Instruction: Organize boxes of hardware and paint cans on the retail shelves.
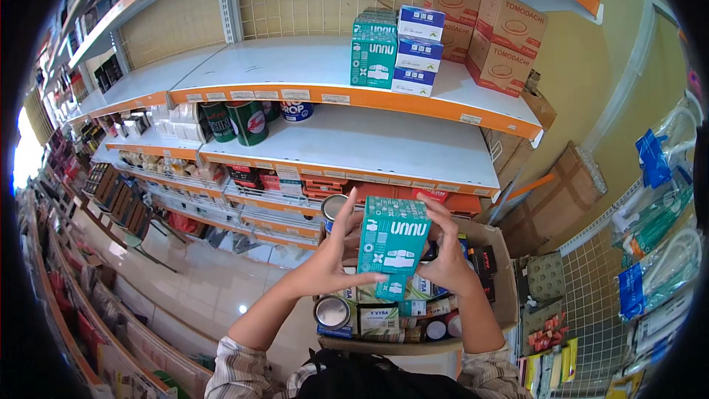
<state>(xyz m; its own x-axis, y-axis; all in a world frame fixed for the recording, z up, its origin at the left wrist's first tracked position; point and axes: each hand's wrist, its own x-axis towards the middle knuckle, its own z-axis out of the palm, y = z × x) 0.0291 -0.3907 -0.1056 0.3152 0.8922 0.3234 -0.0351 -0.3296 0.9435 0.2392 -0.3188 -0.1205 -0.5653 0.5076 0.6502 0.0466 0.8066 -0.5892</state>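
Between my two hands is a teal printed carton (394, 244), held above a large open cardboard box (507, 288). My left hand (332, 257) grips the carton's left side, its thumb along the lower front edge. My right hand (447, 252) presses on the right side, fingers bent over the top corner. Below the carton, the cardboard box holds small cartons (379, 318), a round metal can (332, 313), dark boxes (483, 266) and another can (334, 208) at its far left corner. The held carton and my hands hide part of the contents.
A white shelf (277, 66) with an orange edge bears similar teal cartons (374, 58), blue-and-white boxes (419, 50) and brown Tomodachi cartons (504, 39). Green paint cans (247, 123) stand on the shelf below. Packaged goods (659, 277) hang at the right. A shelf row (99, 338) runs along the left.
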